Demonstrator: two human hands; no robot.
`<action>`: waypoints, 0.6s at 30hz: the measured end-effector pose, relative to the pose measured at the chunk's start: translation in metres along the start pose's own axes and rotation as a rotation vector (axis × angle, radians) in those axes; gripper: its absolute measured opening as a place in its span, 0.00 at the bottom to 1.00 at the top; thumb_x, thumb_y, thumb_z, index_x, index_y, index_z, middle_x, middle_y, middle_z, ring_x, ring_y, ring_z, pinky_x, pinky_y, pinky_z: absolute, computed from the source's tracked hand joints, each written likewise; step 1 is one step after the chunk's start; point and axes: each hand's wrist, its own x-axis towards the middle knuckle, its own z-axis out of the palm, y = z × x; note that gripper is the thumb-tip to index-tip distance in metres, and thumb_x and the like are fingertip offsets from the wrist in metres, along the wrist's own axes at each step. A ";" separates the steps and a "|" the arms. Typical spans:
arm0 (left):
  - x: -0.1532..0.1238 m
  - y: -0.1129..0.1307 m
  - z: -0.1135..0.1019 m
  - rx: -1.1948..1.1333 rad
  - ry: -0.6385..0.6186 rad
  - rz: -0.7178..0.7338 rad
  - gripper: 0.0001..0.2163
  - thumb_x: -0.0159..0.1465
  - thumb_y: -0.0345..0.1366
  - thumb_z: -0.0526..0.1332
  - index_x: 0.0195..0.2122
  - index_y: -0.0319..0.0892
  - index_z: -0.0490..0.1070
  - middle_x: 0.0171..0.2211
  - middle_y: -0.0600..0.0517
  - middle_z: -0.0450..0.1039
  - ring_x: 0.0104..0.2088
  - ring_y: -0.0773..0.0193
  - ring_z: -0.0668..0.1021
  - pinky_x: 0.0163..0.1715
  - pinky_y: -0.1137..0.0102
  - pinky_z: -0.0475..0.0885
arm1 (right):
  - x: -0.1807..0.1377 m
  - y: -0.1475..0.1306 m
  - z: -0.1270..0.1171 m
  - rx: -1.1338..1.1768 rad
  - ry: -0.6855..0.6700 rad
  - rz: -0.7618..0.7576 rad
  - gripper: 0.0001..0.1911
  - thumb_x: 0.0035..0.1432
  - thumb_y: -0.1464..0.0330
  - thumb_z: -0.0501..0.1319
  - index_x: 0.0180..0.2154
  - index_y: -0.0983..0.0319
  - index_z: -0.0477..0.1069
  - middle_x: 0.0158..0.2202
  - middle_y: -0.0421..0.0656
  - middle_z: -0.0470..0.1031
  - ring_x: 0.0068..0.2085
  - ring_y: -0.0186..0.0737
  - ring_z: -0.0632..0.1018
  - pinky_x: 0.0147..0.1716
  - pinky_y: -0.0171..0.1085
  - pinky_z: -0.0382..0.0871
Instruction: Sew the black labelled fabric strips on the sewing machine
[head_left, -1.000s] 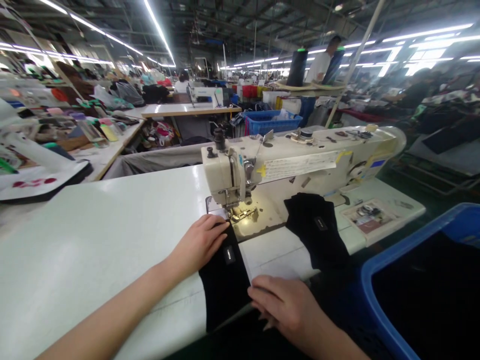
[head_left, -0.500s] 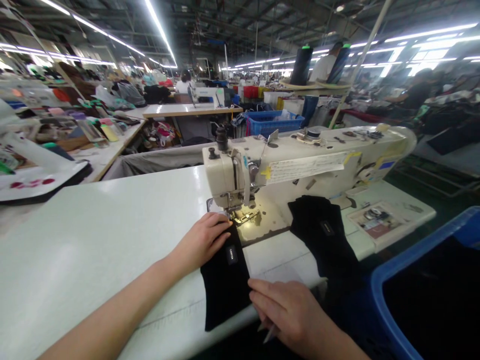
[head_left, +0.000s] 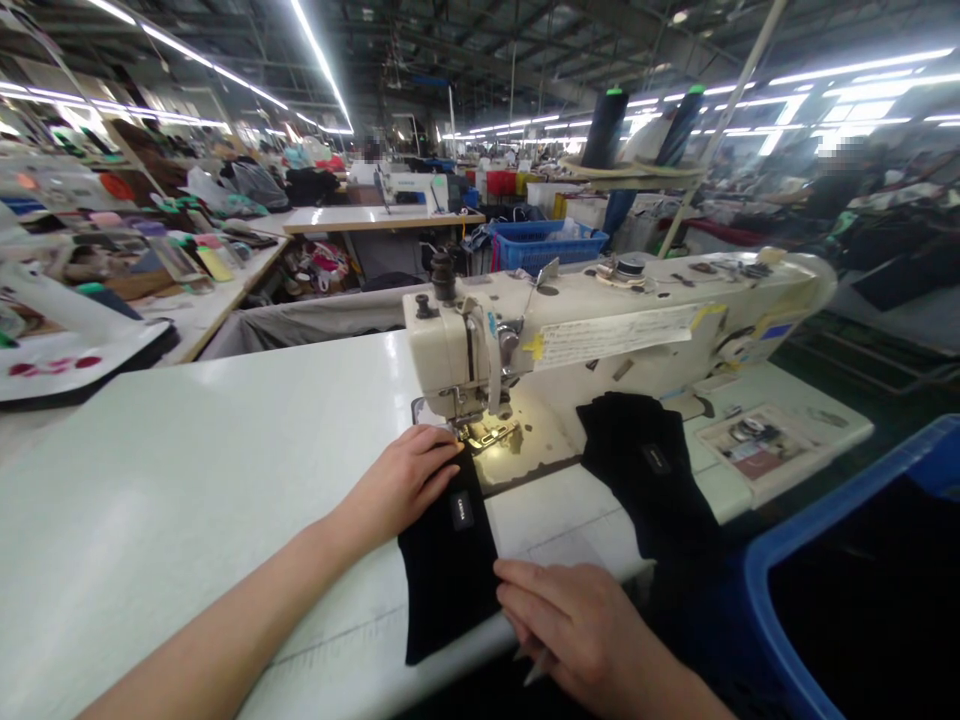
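A black fabric piece [head_left: 450, 590] with a small dark label [head_left: 462, 510] lies on the sewing machine's table, its far end at the presser foot [head_left: 463, 432]. My left hand [head_left: 409, 475] presses on the fabric's upper left part, fingers together and bent, fingertips close beside the foot. At the right edge of the fabric, my right hand [head_left: 577, 615] is closed, with thumb and forefinger touching the edge. Thread snips [head_left: 537, 667] seem to be tucked in that hand; only two pale pointed tips show. The needle's contact with the fabric is hidden.
The white sewing machine [head_left: 600, 320] spans the table's back. More black labelled pieces [head_left: 645, 465] lie right of the needle, hanging over the front edge. A blue basket [head_left: 757, 590] with dark contents stands at the right. Thread cones [head_left: 604, 130] stand behind the machine.
The black fabric has shifted very slightly left and toward me in the view. Both hands keep practically the same place and hold.
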 end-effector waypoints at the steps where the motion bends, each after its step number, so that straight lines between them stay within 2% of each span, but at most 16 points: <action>1: 0.000 0.000 0.000 0.004 0.001 0.004 0.11 0.72 0.32 0.56 0.50 0.39 0.75 0.47 0.44 0.76 0.48 0.55 0.76 0.49 0.58 0.76 | 0.000 0.000 0.000 -0.005 -0.001 -0.001 0.13 0.70 0.74 0.51 0.47 0.65 0.73 0.50 0.48 0.81 0.32 0.39 0.82 0.25 0.38 0.71; 18: 0.002 -0.002 -0.002 0.008 0.002 0.001 0.12 0.71 0.32 0.55 0.50 0.40 0.76 0.47 0.43 0.77 0.48 0.55 0.77 0.49 0.56 0.78 | 0.008 -0.001 -0.001 -0.055 -0.024 -0.023 0.14 0.69 0.74 0.49 0.45 0.66 0.74 0.48 0.48 0.82 0.28 0.38 0.80 0.22 0.38 0.70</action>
